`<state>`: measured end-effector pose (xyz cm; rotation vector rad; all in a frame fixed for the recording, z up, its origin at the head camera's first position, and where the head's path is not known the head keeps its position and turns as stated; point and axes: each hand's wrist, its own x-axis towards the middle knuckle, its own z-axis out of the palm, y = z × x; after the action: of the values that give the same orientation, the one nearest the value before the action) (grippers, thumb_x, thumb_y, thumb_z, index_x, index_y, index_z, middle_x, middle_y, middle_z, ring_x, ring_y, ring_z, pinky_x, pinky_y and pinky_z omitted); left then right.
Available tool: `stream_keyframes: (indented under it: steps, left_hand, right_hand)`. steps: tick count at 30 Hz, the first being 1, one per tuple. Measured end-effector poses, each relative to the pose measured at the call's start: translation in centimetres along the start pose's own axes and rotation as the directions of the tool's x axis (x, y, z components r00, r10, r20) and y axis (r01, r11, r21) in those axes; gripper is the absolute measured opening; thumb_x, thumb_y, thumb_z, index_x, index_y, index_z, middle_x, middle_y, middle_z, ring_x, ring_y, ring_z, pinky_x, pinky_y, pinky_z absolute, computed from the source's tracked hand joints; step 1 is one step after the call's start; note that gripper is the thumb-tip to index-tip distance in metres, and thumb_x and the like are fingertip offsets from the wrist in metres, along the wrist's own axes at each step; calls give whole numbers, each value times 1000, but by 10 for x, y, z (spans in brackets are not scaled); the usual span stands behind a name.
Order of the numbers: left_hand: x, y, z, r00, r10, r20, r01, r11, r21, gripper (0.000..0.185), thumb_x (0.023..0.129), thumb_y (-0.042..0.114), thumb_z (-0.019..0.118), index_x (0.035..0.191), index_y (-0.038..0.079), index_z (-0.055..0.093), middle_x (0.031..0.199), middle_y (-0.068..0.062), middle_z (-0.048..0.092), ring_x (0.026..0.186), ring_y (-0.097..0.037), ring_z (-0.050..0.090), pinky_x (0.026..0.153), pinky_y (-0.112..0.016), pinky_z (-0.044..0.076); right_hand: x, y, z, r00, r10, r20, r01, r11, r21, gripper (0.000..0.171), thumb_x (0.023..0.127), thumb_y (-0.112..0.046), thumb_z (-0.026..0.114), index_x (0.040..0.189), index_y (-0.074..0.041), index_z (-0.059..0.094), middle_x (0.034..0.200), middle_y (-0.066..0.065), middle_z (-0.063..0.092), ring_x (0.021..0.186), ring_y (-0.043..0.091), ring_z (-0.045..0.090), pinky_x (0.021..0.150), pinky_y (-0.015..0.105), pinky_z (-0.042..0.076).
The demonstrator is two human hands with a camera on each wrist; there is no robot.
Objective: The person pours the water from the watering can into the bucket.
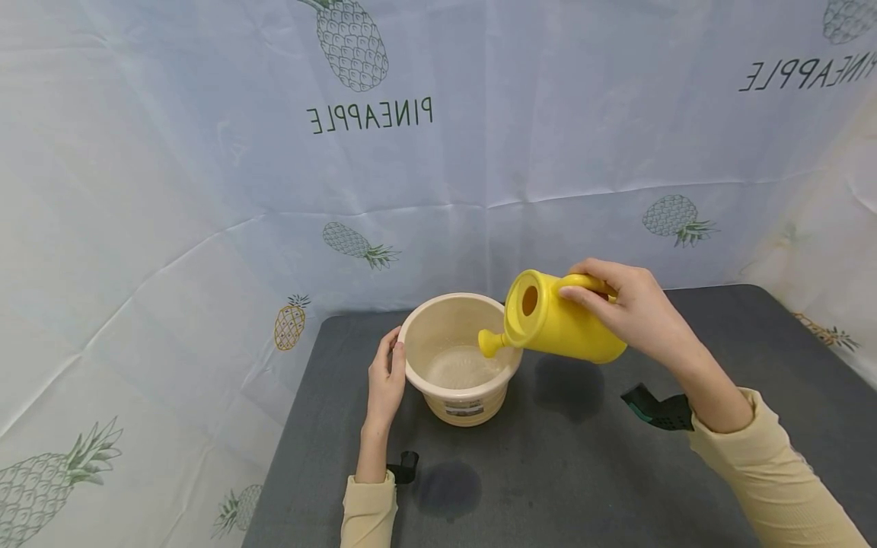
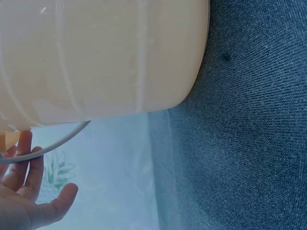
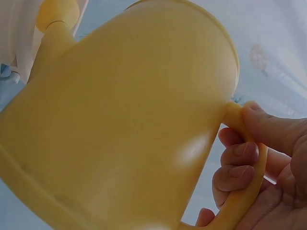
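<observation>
A cream plastic bucket [image 1: 469,403] stands upright on the dark table, with a label on its near side and what looks like water inside. My left hand [image 1: 386,380] rests against the left side of its rim. In the left wrist view the fingers [image 2: 23,167] touch the bucket beside a thin grey curved handle [image 2: 57,143], the thumb standing apart. My right hand [image 1: 626,301] grips the handle of a yellow watering can [image 1: 572,323], fingers curled round it. The can is held tilted above the table, its spout [image 1: 489,342] over the inside of the bucket.
The dark grey table [image 1: 548,487] has a round dark patch [image 1: 448,489] in front of the bucket and another [image 1: 569,384] below the can. A pale curtain [image 1: 548,129] printed with pineapples hangs behind and at both sides. Black straps sit at both wrists.
</observation>
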<state>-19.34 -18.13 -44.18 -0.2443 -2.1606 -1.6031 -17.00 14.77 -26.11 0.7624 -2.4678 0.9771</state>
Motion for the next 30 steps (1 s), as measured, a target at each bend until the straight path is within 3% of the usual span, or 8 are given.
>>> stream_keyframes:
  steps: [3, 9, 17, 30]
  left_hand:
    - [0, 3, -1, 1000, -17, 1, 17, 1000, 2, 38, 101, 26, 42, 135, 10, 47, 130, -11, 53, 111, -25, 55, 83, -43, 48]
    - [-1, 22, -3, 1000, 9, 14, -9, 1000, -17, 37, 100, 14, 42, 134, -3, 45, 129, -22, 51, 111, -36, 54, 82, -49, 47]
    - [0, 2, 0, 999, -31, 6, 31, 1000, 3, 38, 100, 27, 42, 136, 13, 46, 131, -8, 52, 113, -22, 54, 84, -42, 48]
    - [0, 1, 0, 1000, -3, 2, 3, 1000, 1, 39, 101, 27, 41, 135, 10, 47, 129, -10, 53, 110, -25, 55, 82, -43, 49]
  right_hand:
    - [0, 0, 0, 1000, -3, 3, 3, 1000, -5, 7, 86, -18, 67, 92, -17, 65, 78, -5, 59, 67, 10, 48, 59, 22, 39]
    - [0, 0, 1, 1000, -10, 8, 10, 1000, -6, 6, 86, -18, 67, 92, -17, 65, 78, -5, 59, 66, 10, 47, 59, 22, 39]
    - [1, -1, 1, 1000, -17, 10, 17, 1000, 0, 3, 87, -18, 66, 90, -18, 65, 76, -6, 58, 66, 9, 48, 60, 22, 39]
    - [1, 1, 3, 1000, -24, -1, 24, 1000, -8, 4, 86, -16, 67, 88, -17, 64, 75, -7, 57, 65, 8, 47, 59, 23, 38]
